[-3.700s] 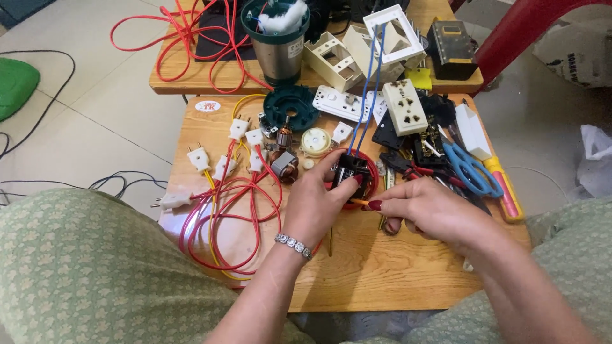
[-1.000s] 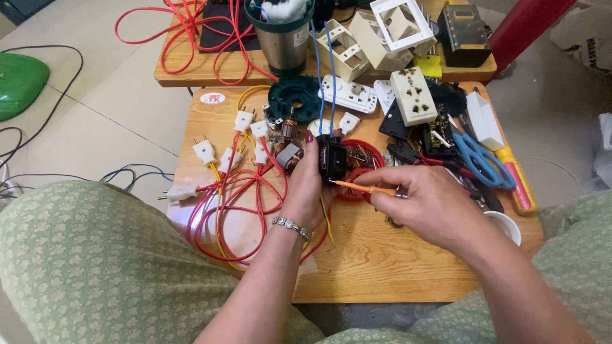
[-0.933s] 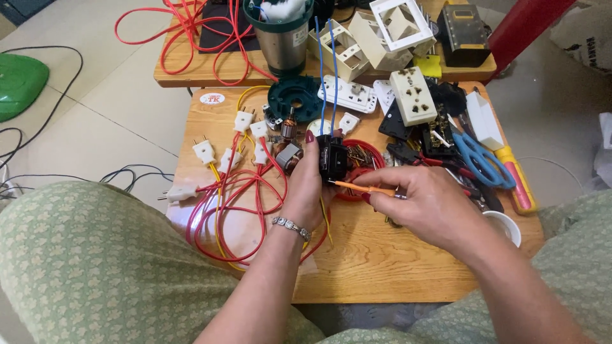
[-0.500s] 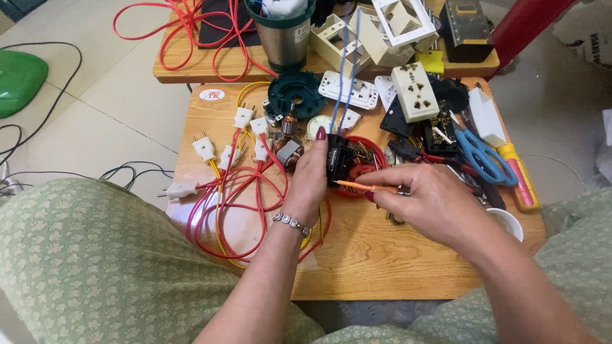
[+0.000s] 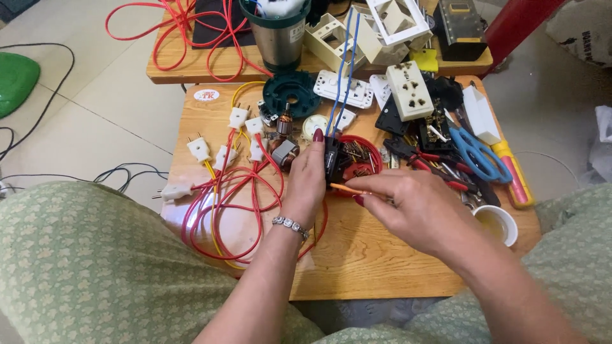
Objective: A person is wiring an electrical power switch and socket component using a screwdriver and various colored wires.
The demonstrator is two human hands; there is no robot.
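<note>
My left hand [image 5: 306, 179] grips a small black electrical part [image 5: 331, 161] upright over the wooden table [image 5: 357, 267]. Two blue wires [image 5: 341, 76] rise from that part toward the back. My right hand [image 5: 414, 207] pinches a thin orange-handled screwdriver [image 5: 347, 188], and its tip touches the side of the black part. A red round tray [image 5: 363, 159] with small metal pieces lies just behind both hands. Red and yellow wires with white plugs [image 5: 226, 185] loop left of my left wrist.
Blue-handled scissors [image 5: 475, 153], red-handled pliers [image 5: 427, 162], white sockets [image 5: 409, 89] and a small white cup [image 5: 497, 223] crowd the right side. A dark green round motor housing [image 5: 290, 92] and a steel cylinder [image 5: 274, 38] stand at the back. My green-clothed knees flank the table's near edge.
The view has shifted slightly. Both hands stay at the black part; the screwdriver keeps working at its side with small motions.
</note>
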